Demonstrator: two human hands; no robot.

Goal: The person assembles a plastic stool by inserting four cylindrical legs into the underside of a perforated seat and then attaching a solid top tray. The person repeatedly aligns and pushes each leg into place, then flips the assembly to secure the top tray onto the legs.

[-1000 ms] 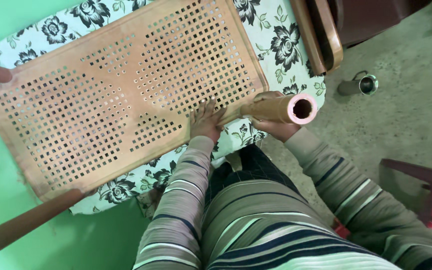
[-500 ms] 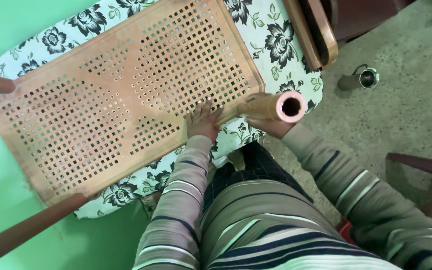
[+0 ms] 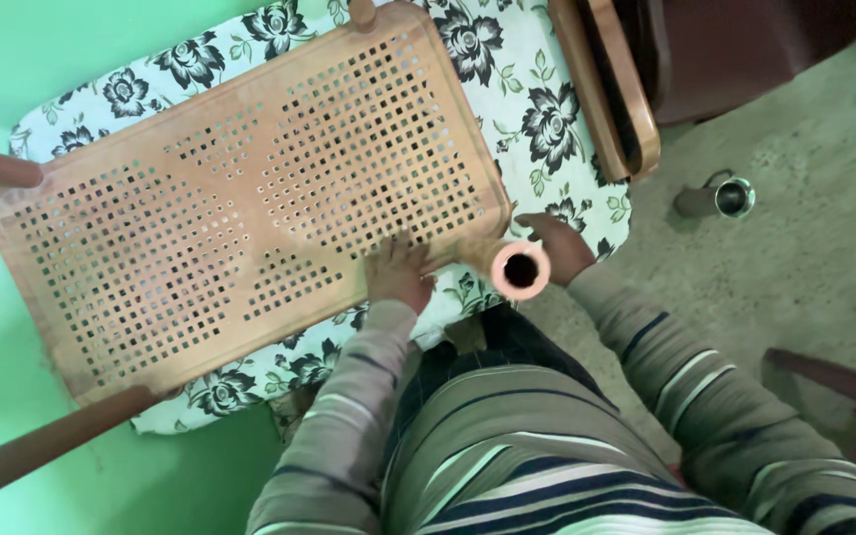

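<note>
Tube leg (image 3: pixel 519 268) now swung upright at the near corner of the perforated plastic seat (image 3: pixel 250 198), open end facing up. Right hand (image 3: pixel 562 248) wrapped around it, fingers clamped. Left hand (image 3: pixel 398 272) flat, fingers spread, pinning seat onto floral cloth (image 3: pixel 547 129).

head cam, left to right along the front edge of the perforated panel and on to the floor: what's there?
Brown leg at the panel's near-left corner → perforated panel → left hand flat on the panel's edge → hollow tube leg → right hand gripping that tube → metal cup on the floor.
</note>
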